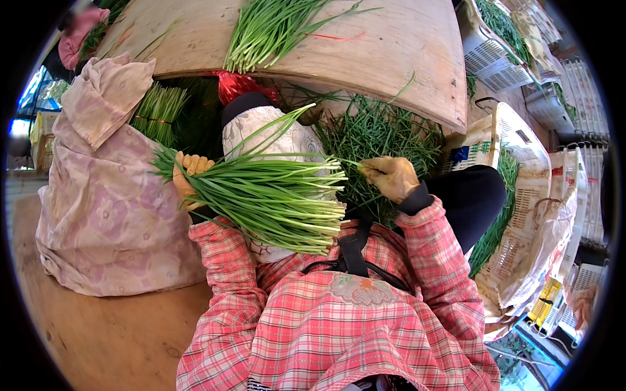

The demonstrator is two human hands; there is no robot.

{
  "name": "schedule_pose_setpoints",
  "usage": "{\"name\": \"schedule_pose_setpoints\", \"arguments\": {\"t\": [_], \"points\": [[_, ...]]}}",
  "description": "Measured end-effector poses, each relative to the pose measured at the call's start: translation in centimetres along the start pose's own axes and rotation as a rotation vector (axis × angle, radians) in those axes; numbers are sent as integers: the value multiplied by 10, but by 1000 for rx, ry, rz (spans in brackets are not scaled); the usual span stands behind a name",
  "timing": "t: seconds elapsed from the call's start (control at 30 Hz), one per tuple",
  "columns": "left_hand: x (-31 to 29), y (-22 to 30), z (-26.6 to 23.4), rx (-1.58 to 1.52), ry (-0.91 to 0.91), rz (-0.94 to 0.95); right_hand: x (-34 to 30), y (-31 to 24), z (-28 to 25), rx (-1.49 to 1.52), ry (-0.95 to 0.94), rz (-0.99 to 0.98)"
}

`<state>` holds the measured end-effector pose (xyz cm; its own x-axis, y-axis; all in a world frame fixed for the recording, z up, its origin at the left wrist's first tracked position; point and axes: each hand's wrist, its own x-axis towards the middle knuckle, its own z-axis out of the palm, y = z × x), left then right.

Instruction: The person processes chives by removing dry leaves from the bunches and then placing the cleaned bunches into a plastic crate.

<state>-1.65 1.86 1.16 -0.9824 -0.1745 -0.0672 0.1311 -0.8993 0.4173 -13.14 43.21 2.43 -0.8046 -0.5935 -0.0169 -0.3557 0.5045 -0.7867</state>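
Observation:
My left hand (190, 174), in a tan glove, is wrapped round a thick bunch of garlic chives (274, 189) above my lap. Their pale cut ends point right and the green leaves droop to the left. A few stalks stick up out of the bunch. On the right, my right hand (392, 177), also gloved, is closed with fingertips pinched on a thin green chive stalk (349, 160) at the bunch's edge. Below that hand lies a heap of loose green trimmings (378, 140). Another pile of chives (267, 32) rests on the wooden board (391, 58) ahead.
A flowered cloth (117, 215) covers something at my left, beside a tied chive bundle (156, 114). White plastic crates (521, 195) with greens stand at the right. A red plastic bag (238, 85) hangs under the board's edge. Another person (81, 39) is at the far left.

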Motion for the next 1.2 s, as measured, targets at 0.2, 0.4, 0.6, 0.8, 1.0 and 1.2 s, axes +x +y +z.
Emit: {"name": "schedule_pose_setpoints", "arguments": {"t": [0.2,0.4,0.6,0.8,1.0,1.2], "points": [[0,2,5,38,53,31,-28,-11,-66,846,230,116],[-6,4,12,71,56,-26,3,-93,-46,750,233,-46],[-3,0,11,51,85,29,6,-109,25,-160,-41,-276],[-5,-10,10,2,201,125,6,-127,6,-408,-26,-266],[-7,-6,5,-45,82,93,84,-127,9,-400,157,-625],[-1,-6,10,-41,129,63,95,-104,44,-118,-317,-410]]}}
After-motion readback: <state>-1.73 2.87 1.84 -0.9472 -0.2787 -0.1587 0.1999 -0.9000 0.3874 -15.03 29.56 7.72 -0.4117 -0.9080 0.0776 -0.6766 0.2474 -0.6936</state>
